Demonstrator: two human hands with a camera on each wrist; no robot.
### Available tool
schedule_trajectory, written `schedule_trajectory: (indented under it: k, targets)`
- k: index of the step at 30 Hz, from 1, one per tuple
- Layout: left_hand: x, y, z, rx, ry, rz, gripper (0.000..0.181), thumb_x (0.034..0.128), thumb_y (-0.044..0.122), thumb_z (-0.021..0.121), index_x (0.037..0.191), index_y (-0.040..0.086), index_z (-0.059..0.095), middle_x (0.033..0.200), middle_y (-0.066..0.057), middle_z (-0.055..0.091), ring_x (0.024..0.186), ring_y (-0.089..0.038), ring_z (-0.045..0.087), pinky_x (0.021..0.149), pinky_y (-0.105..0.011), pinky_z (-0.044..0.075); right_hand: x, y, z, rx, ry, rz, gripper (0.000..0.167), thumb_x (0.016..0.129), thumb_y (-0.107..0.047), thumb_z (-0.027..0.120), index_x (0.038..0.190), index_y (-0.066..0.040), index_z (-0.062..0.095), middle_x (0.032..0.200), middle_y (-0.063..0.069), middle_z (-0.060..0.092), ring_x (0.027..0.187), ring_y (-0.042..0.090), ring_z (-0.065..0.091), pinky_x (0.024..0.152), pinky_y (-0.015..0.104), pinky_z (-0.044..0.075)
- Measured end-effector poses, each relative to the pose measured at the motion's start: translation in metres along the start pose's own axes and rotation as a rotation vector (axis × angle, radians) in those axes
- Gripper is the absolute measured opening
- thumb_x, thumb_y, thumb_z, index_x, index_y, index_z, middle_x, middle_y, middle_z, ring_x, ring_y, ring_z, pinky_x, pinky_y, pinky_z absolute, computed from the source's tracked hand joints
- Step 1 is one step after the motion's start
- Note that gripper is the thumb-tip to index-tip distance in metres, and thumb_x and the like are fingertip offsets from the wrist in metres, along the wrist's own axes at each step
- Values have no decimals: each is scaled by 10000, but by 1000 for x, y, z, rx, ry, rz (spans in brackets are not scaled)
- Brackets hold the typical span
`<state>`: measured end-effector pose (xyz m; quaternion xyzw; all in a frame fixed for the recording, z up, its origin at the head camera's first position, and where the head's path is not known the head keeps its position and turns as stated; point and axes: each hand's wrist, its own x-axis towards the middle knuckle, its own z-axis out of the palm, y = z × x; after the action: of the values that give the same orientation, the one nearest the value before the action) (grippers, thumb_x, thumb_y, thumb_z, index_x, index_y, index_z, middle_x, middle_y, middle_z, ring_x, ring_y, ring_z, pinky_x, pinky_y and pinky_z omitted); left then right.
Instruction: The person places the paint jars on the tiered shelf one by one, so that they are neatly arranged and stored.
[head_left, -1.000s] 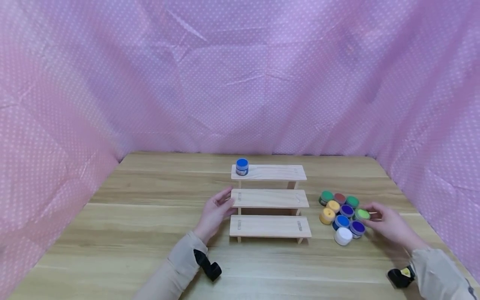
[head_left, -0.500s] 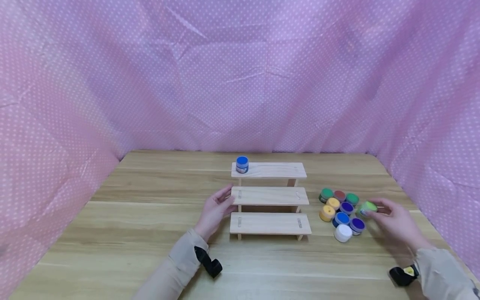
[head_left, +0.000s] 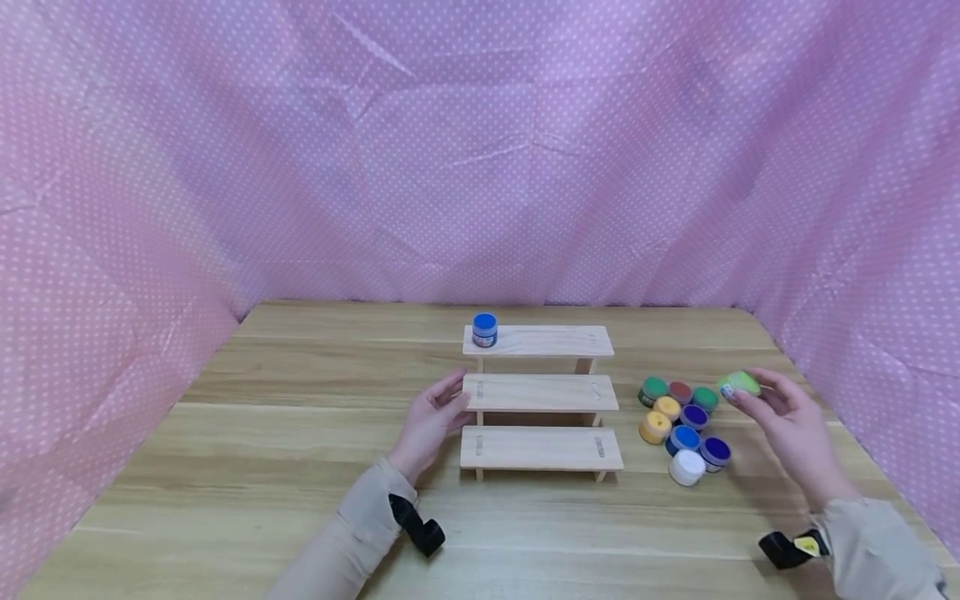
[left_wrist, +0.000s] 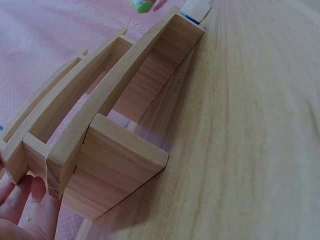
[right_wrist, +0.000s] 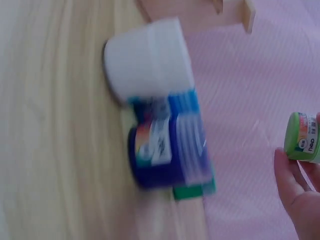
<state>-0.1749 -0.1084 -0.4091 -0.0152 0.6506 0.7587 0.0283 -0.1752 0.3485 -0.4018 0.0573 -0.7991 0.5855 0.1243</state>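
A three-step wooden rack [head_left: 540, 392] stands mid-table, a blue-lidded jar [head_left: 484, 330] on the left end of its top step. My left hand [head_left: 429, 427] grips the left end of the middle step; the left wrist view shows its fingers [left_wrist: 44, 210] against the wood. Raised above the table at the right, a light green jar [head_left: 739, 384] is pinched, tilted, between the thumb and fingers of my right hand [head_left: 797, 429]. The right wrist view also shows this green jar [right_wrist: 303, 137] at its right edge.
Left of my right hand stand several jars close together: white [head_left: 687, 467], purple [head_left: 715, 452], blue [head_left: 683, 439], yellow [head_left: 656, 427], green [head_left: 653, 391] and red [head_left: 679, 392]. A pink dotted curtain [head_left: 480, 167] surrounds the table's back and sides.
The light green jar has been lifted out from the right side of the group, up and away from the table, in my right hand. My left hand stays at the rack.
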Motion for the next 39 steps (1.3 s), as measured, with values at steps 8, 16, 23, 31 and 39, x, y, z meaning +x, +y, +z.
schedule_trajectory:
  k: [8, 16, 23, 31, 39]
  targets:
    - [1, 0, -1, 1, -1, 7, 487, 939, -4, 529, 1409, -13, 399, 1407, -231, 456, 1162, -283, 568, 939, -425, 517, -6, -20, 35, 123, 56, -39, 374, 884, -50, 647, 1248, -114, 591, 1044, -171, 644, 932, -65, 617, 767, 68, 510]
    - [0, -1, 1, -6, -6, 1, 489, 939, 1, 531, 1409, -12, 398, 1409, -232, 452, 1138, -279, 588, 926, -411, 523, -18, -62, 68, 132, -39, -3, 357, 874, -41, 657, 1213, -140, 601, 1052, -184, 607, 913, -81, 600, 736, 66, 513]
    - [-1, 1, 0, -15, -5, -7, 492, 940, 10, 534, 1410, -21, 391, 1404, -235, 457, 1110, -230, 601, 926, -399, 526, -14, -72, 88, 31, -54, -19, 344, 880, -85, 664, 1211, -151, 596, 986, -167, 595, 862, -30, 568, 705, 82, 509]
    - [-1, -1, 0, -1, -3, -21, 497, 944, 8, 528, 1421, 4, 389, 1408, -223, 460, 1117, -250, 595, 940, -430, 510, -15, -83, 108, 164, -114, -21, 325, 901, -93, 638, 1216, -144, 576, 1051, -131, 610, 935, -32, 587, 774, 92, 513]
    - [1, 0, 0, -13, 11, -27, 488, 943, 1, 523, 1417, 26, 408, 1403, -213, 468, 1094, -212, 595, 939, -415, 516, -8, -94, 131, 239, -144, -22, 355, 904, -92, 633, 1247, -63, 548, 1081, -109, 600, 979, -5, 573, 812, 101, 507]
